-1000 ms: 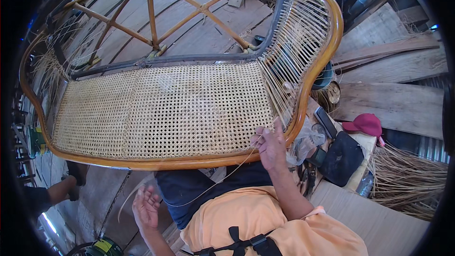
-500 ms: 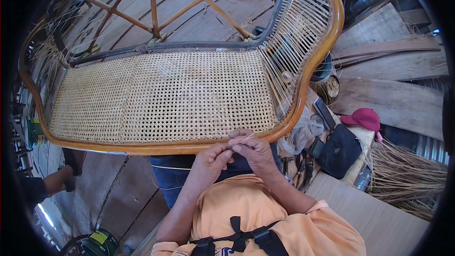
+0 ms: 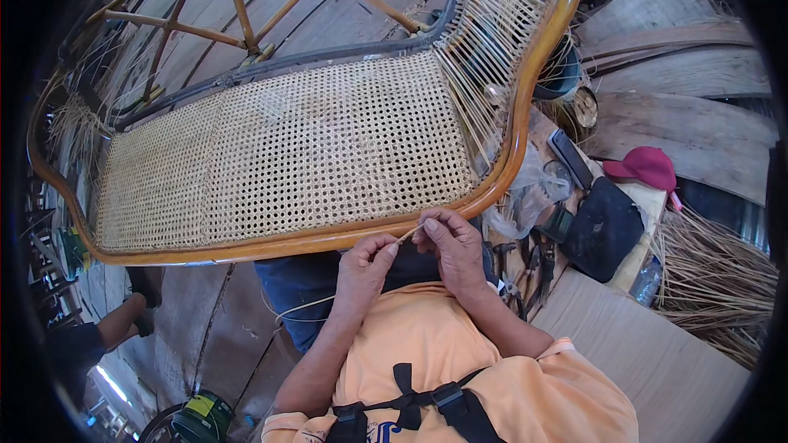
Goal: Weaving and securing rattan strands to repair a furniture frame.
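A thin pale cane strand (image 3: 408,235) runs between my two hands, close to the front rail of a rattan frame. My left hand (image 3: 366,264) pinches it between thumb and fingers, and the strand's tail hangs off to the left over my blue trousers. My right hand (image 3: 450,244) grips the other end, fingertips curled together. In front of me is the frame (image 3: 328,244), brown and glossy, with a woven cane panel (image 3: 287,156) of small holes filling most of it. At its right end, loose parallel strands (image 3: 505,20) cross the curved part.
Right of me lie a red cap (image 3: 644,167), a black pouch (image 3: 603,228), a dark phone (image 3: 570,158), a clear plastic bag (image 3: 529,189) and hand tools. A heap of cane strips (image 3: 714,279) sits farther right. Another person's leg (image 3: 123,321) shows at left.
My hands have moved slightly apart, showing more of the strand between them. The view has shifted, so the frame sits higher and tilted.
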